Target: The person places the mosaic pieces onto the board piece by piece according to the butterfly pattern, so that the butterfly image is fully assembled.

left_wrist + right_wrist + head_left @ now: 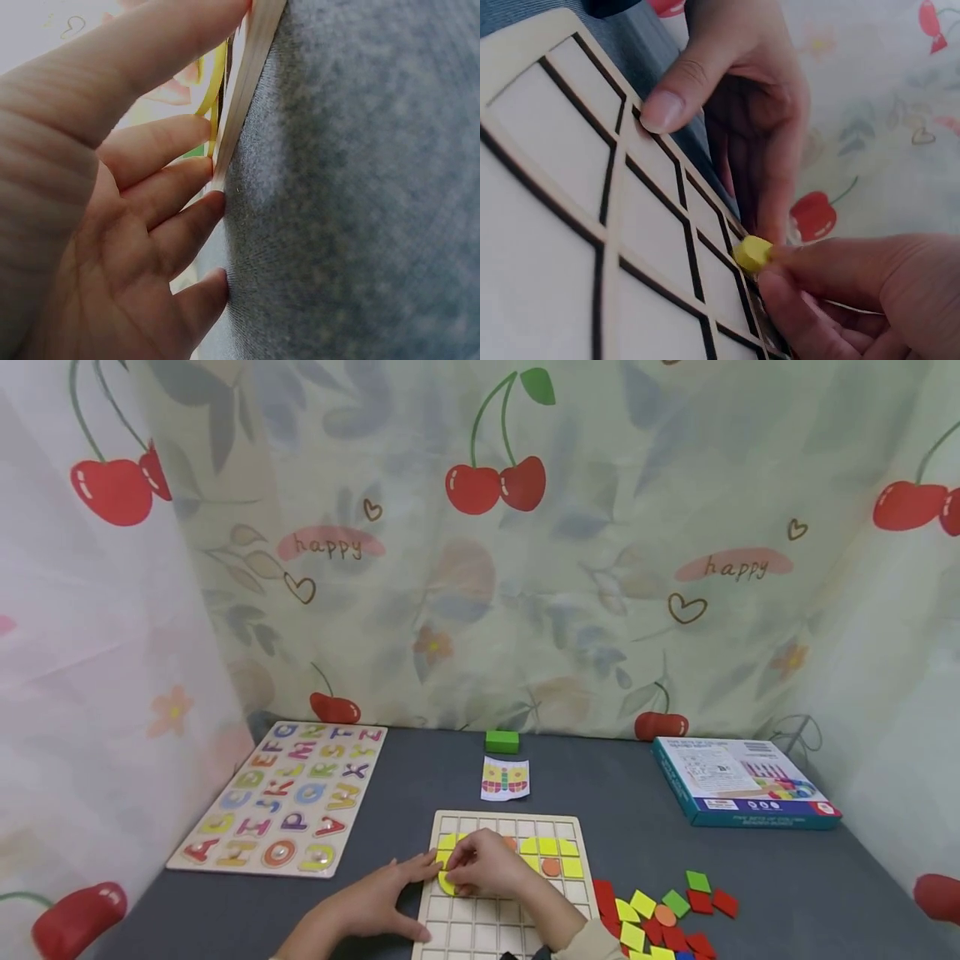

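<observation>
A wooden grid board (459, 937) lies on the dark table, with several yellow tiles (572, 867) and orange discs (551, 867) set in its upper rows. My right hand (489, 866) reaches over the board and pinches a yellow tile (751, 253) between thumb and fingertips, at the board's left side. My left hand (372, 900) rests at that same edge with fingers extended; its thumb touches the rim lower down. In the left wrist view the left fingers (176, 191) lie along the board's side.
Loose coloured tiles (673, 937) are scattered right of the board. Beyond it lie a butterfly picture card (505, 779) and a green block (502, 742). An alphabet puzzle board (288, 802) lies at left, a flat box (738, 783) at right. A printed curtain (480, 610) hangs behind.
</observation>
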Demonstrator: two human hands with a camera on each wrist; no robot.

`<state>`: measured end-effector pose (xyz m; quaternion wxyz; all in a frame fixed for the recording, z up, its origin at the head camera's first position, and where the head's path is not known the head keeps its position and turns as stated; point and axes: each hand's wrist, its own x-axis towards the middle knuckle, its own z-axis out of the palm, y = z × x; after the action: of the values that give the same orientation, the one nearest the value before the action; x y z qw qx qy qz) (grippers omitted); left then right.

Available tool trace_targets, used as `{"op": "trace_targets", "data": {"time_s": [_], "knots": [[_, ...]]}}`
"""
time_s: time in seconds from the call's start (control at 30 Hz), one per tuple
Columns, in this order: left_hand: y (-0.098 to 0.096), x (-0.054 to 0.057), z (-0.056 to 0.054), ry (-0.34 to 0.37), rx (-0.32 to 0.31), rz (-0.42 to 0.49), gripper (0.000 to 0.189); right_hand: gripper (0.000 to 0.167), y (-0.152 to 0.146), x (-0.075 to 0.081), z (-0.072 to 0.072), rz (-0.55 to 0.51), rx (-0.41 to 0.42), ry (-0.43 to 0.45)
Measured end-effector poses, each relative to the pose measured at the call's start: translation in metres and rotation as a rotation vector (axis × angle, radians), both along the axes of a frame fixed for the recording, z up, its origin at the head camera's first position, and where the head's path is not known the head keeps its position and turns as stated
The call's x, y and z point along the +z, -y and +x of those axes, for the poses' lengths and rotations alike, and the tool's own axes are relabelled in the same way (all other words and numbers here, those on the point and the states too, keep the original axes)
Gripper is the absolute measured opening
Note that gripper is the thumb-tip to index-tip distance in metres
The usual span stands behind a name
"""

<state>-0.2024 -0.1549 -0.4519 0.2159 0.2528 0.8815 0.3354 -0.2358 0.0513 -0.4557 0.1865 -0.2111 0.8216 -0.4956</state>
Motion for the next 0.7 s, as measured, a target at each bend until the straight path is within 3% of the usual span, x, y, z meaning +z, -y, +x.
{"op": "trace_targets", "data": {"time_s": [0.23,0.37,0.7], "knots": [[-0.001,0.000,0.001,0.000,0.012,0.004,0.078,0.016,0.002,0.005,0.007,0.135,0.033,-0.152],[0.000,0.000,0.002,-0.003,0.024,-0.004,0.078,0.023,0.004,0.007,0.012,0.168,0.056,-0.185],[0.000,-0.001,0.001,-0.014,0.015,0.013,0.077,0.020,0.005,0.004,0.015,0.180,0.035,-0.214]]}}
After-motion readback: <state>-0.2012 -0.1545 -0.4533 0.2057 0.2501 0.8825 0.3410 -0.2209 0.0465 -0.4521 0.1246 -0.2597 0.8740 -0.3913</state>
